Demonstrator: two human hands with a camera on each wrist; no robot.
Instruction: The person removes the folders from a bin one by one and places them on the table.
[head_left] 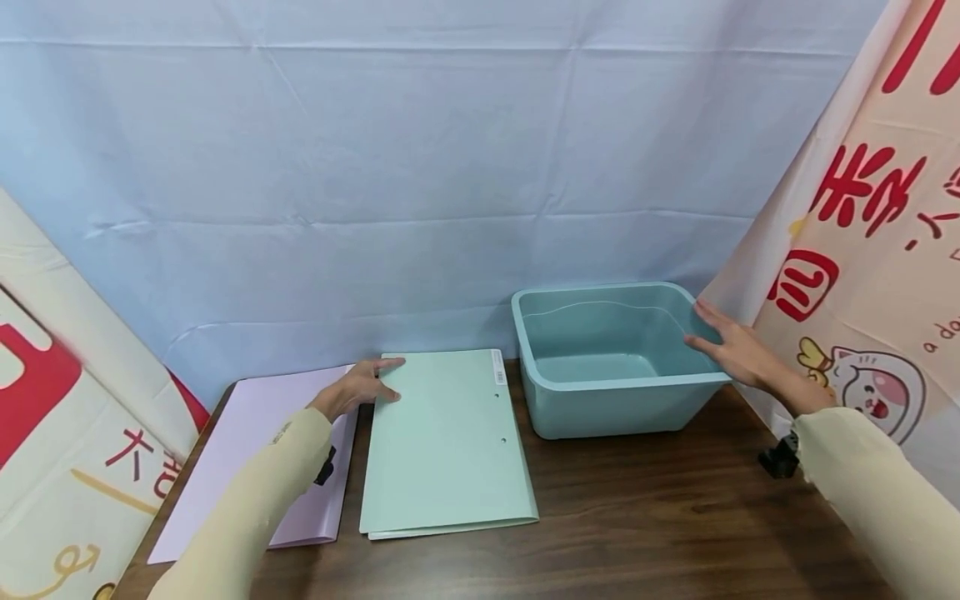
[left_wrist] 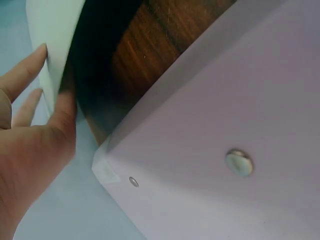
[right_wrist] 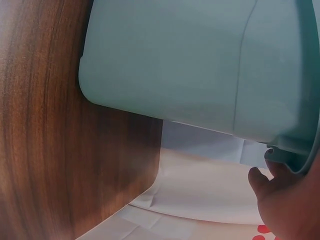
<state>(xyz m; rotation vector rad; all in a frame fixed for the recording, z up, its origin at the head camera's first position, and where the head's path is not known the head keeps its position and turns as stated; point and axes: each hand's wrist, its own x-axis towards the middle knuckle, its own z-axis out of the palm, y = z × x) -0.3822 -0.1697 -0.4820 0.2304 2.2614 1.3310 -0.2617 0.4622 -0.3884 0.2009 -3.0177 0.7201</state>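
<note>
A pale green folder (head_left: 450,442) with two punched holes lies on the table, left of a blue-green plastic basin (head_left: 615,412). My left hand (head_left: 360,385) holds the folder's far left corner, with two digits over the top of it. Another digit goes into dark shadow at the folder's edge in the left wrist view, where its tip is hard to make out. Over at the basin's right side, my right hand (head_left: 738,354) grips the rim, with digits reaching inside and others outside below the lip (right_wrist: 300,165).
A lilac folder (head_left: 251,417) lies on the left part of the table, partly beneath my left forearm. Brown wood tabletop (head_left: 615,508) extends in front of the basin. A pale blue curtain (head_left: 412,183) hangs behind, with printed cloths (head_left: 862,275) at the sides.
</note>
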